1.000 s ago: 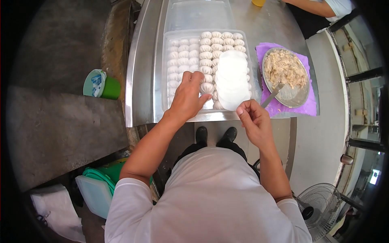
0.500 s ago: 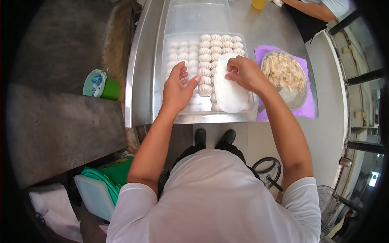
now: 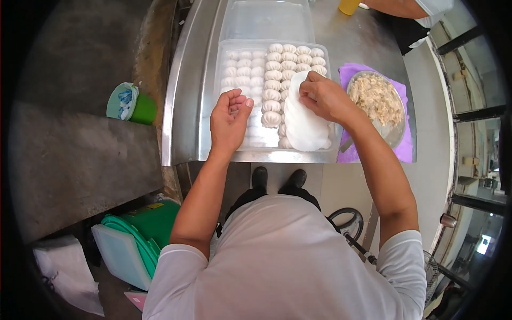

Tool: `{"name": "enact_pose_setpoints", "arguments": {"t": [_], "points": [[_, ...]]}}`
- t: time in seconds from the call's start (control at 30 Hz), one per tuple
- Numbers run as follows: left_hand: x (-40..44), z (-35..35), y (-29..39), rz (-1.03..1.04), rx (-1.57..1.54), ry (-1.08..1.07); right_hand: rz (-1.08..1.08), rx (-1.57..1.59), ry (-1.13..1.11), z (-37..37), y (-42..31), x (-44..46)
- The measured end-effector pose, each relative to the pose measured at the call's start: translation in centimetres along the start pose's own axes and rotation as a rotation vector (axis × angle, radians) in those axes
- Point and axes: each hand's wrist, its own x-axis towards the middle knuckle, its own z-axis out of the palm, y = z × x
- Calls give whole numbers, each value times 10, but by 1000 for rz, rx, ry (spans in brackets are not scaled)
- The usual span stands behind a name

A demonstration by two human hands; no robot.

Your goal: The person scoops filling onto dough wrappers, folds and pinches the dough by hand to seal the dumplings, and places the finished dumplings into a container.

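Note:
A plastic tray (image 3: 326, 56) holds rows of pleated dumplings (image 3: 273, 85) on its right half; more dumplings (image 3: 242, 71) show faintly through a translucent sheet on its left. A stack of thin white dumpling wrappers (image 3: 306, 130) lies over the dumplings at the near right. My right hand (image 3: 324, 96) pinches the upper part of the top wrapper, its fingertips partly hidden. Over the left half of the tray hovers my left hand (image 3: 229, 121), fingers loosely curled and thumb apart, holding nothing.
A metal bowl (image 3: 392, 136) of pale filling (image 3: 376, 96) stands on a purple cloth (image 3: 349, 69) at the right. Another person's arm (image 3: 397, 6) is near a yellow cup (image 3: 349, 5) at the far edge. A green bin (image 3: 144, 105) stands left of the steel table (image 3: 184, 85).
My left hand has drawn slightly back and left, its fingers curling more. My right hand stays at the wrappers. The other person's arm has shifted, and the whole view has moved a little.

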Motion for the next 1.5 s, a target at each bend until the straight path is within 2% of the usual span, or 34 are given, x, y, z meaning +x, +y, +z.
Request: {"name": "enact_pose_setpoints", "arguments": {"t": [0.1,0.2,0.27,0.4,0.47,0.5,0.57,0.6,0.67,0.7,0.73,0.8,0.83,0.87,0.93,1.0,1.07,1.1,1.17,1.2,1.3,1.33,1.4,1.43,1.5], "points": [[0,-1,0,-5,-35,2,-5,-67,35,2,-2,5],[-2,-3,-2,8,-73,-14,43,31,76,4,-2,10],[-4,-1,0,19,-76,-20,-79,105,111,5,9,9],[-5,-2,5,-23,-108,-41,-169,85,59,2,28,12],[-4,-3,5,-30,-118,-60,64,110,13,-9,10,12],[-5,-2,5,-21,-111,-70,65,106,18,-9,10,12],[-5,-1,5,-7,-106,-84,251,131,75,-5,15,13],[-6,-2,5,-11,-101,-82,252,126,79,-4,23,14],[-6,-4,5,-15,-98,-88,405,404,319,-6,48,14],[-6,-6,4,-15,-86,-93,445,532,342,-10,61,13],[-6,-5,4,-16,-75,-99,453,525,351,-18,65,7],[-5,-6,3,-11,-91,-119,542,1057,542,-38,68,-6],[-5,-6,3,-8,-103,-126,550,1113,577,-54,58,-14],[-5,-4,4,-7,-109,-138,554,1104,589,-64,52,-23],[-7,1,20,172,29,-134,468,1276,480,-80,32,-40],[-17,24,49,166,-33,-176,454,1346,484,-74,3,-62],[-24,56,76,42,-344,-419,366,1549,354,-65,-17,-84],[-26,68,83,47,-340,-424,359,1550,361,-58,-24,-94],[-29,92,93,-353,-527,-784,327,1657,296,-44,-31,-117],[-32,103,94,-354,-511,-804,322,1663,322,-40,-29,-130],[-46,139,99,-212,-222,-753,444,1630,493,-23,-12,-180],[-54,154,93,-212,-214,-770,445,1633,514,-19,-10,-193],[-78,181,75,235,136,-803,518,1916,582,-6,-14,-213],[-90,190,83,411,301,-898,334,2127,518,6,-6,-221],[-107,202,92,482,424,-934,404,2164,612,10,-7,-236]]}}
